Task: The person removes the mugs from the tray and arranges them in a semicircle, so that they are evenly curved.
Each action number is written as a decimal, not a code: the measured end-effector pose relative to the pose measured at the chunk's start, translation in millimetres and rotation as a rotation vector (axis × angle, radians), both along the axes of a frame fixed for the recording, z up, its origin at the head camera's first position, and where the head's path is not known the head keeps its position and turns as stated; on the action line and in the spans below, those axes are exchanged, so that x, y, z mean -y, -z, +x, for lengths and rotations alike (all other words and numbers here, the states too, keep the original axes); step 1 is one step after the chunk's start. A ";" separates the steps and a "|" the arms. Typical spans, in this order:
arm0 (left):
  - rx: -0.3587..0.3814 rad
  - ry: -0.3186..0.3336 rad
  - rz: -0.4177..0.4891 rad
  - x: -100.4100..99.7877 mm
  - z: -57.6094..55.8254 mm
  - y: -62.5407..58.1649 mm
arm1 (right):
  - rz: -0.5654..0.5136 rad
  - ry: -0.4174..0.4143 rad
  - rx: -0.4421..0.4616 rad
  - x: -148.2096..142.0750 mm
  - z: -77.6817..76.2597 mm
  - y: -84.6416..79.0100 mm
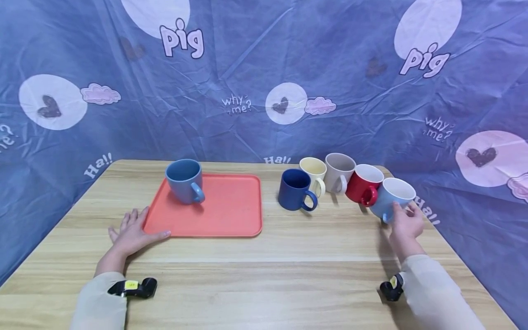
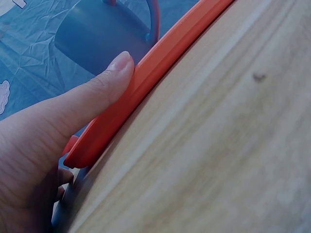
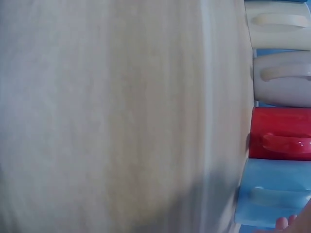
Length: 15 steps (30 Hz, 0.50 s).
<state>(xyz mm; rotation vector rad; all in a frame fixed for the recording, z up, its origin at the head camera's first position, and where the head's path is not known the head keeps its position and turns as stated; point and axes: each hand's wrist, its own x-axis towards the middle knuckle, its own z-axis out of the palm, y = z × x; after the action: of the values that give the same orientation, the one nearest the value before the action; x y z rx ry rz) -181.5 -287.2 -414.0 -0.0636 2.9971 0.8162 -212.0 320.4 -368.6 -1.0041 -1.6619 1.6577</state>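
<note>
My left hand (image 1: pixel 134 233) spreads round the near left corner of a coral-red tray (image 1: pixel 231 206). Its thumb lies against the near rim, as the left wrist view shows, with the other fingers along the left side. On the tray stands a teal-blue mug (image 1: pixel 184 181), handle toward the near right. At the right end of a row of mugs, my right hand (image 1: pixel 406 228) holds a light blue mug (image 1: pixel 381 204) by its near right side, thumb in front. The mug tilts slightly; whether its base fully rests on the table cannot be told. Only fingertips (image 3: pixel 286 221) show in the right wrist view.
Left of the light blue mug, close together, stand a red mug (image 1: pixel 355 189), a grey mug (image 1: pixel 333 176), a cream mug (image 1: pixel 315 170) and a dark blue mug (image 1: pixel 290 195). The wooden table (image 1: pixel 264 288) meets a printed blue cloth (image 1: pixel 247 68) behind.
</note>
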 end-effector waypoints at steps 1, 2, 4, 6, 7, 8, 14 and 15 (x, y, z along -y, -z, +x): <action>0.000 -0.001 0.000 -0.1 -0.1 0.1 | 0.020 -0.005 0.006 -0.1 0.4 -1.1; 0.001 -0.001 0.000 -0.2 -0.2 0.1 | 0.038 -0.009 0.011 -0.3 0.5 -2.5; 0.000 -0.002 -0.001 -0.4 -0.6 0.7 | 0.068 -0.015 0.019 -1.6 0.3 -4.7; -0.003 -0.003 -0.002 -0.3 -1.2 1.4 | 0.078 -0.014 0.024 -3.4 -0.7 -7.8; -0.003 -0.003 -0.002 -0.2 -1.6 1.8 | 0.084 -0.012 0.026 -4.3 -1.3 -9.3; -0.005 -0.003 -0.002 -0.1 -1.8 2.2 | 0.088 -0.013 0.030 -5.3 -1.9 -10.8; -0.008 -0.005 -0.003 1.4 -1.9 4.1 | 0.116 -0.048 0.031 -9.0 -5.8 -20.3; -0.008 -0.004 -0.003 1.6 -1.8 4.1 | 0.124 -0.061 0.030 -8.9 -6.2 -22.8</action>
<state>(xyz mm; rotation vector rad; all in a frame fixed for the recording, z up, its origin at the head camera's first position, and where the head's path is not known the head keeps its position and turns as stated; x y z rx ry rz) -183.3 -288.8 -418.1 -0.0672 3.0064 0.8139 -218.2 329.3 -345.8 -0.9310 -1.8079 1.5640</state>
